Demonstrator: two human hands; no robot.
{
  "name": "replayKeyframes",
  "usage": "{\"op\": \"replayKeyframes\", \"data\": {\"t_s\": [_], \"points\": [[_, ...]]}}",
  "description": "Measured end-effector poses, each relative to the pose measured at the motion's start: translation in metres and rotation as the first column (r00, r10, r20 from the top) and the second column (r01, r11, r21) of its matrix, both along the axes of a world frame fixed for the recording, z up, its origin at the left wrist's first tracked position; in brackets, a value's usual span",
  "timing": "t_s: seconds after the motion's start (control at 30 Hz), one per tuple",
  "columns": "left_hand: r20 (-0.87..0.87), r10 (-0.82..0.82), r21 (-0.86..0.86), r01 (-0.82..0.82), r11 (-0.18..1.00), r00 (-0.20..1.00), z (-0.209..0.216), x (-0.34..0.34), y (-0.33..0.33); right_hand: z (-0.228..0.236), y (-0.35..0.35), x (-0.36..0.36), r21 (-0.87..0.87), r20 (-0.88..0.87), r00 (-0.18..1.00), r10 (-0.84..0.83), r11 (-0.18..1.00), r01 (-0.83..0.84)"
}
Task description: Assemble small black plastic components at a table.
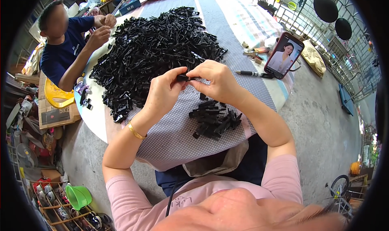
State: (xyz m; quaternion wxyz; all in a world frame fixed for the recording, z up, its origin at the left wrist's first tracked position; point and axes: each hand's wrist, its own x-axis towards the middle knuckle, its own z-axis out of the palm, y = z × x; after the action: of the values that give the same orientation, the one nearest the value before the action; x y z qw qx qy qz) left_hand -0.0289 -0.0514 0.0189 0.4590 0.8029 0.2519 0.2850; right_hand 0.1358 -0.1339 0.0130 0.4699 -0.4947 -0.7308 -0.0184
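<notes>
Head view looks down on a round table covered with a dotted grey cloth. Both hands meet near the middle of the picture: the left hand and the right hand each pinch one end of a small black plastic part between thumb and fingertips, the other fingers curled in close. The part hangs just above the cloth, between the two heaps.

At 11 o'clock from the hands lies a big heap of black parts, reaching almost to the left knuckles. At 6 o'clock, just under the right wrist, sits a smaller pile of black parts (partly hidden by the right forearm). A gold bangle circles the left wrist.

At 3 o'clock a black pen lies on the cloth, and just beyond it a phone stands tilted with its screen lit. A few small tan bits lie near the phone.

At 10 o'clock, well apart, another person in a dark blue shirt sits at the table's edge, their hands close together by the big heap. A green bucket stands on the floor at 7 o'clock.
</notes>
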Motion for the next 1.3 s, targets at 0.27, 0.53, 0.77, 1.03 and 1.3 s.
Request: {"op": "replayKeyframes", "data": {"t_s": [0.27,0.53,0.77,1.03,1.3], "points": [[0.063,-0.044,0.068,0.040,0.997,0.997,-0.001,-0.001,0.003,0.005,-0.002,-0.002,0.041,-0.016,1.000,-0.011,0.999,0.012],[0.180,-0.118,0.185,0.084,0.979,0.977,0.011,-0.004,-0.007,0.011,-0.005,0.003,-0.214,-0.332,0.938,0.104,0.960,-0.182],[0.164,-0.313,-0.131,0.336,0.933,0.935,0.018,-0.014,0.002,0.006,-0.002,0.004,-0.130,-0.354,0.928,0.113,0.977,-0.169],[-0.463,-0.176,0.348,0.361,0.865,0.869,0.061,-0.044,0.025,0.019,-0.010,0.009,-0.488,-0.227,0.926,0.302,0.788,-0.377],[-0.696,0.073,0.552,0.467,0.691,0.714,0.027,-0.036,0.020,0.013,-0.005,0.008,-0.462,-0.194,0.889,0.414,0.761,-0.456]]}}
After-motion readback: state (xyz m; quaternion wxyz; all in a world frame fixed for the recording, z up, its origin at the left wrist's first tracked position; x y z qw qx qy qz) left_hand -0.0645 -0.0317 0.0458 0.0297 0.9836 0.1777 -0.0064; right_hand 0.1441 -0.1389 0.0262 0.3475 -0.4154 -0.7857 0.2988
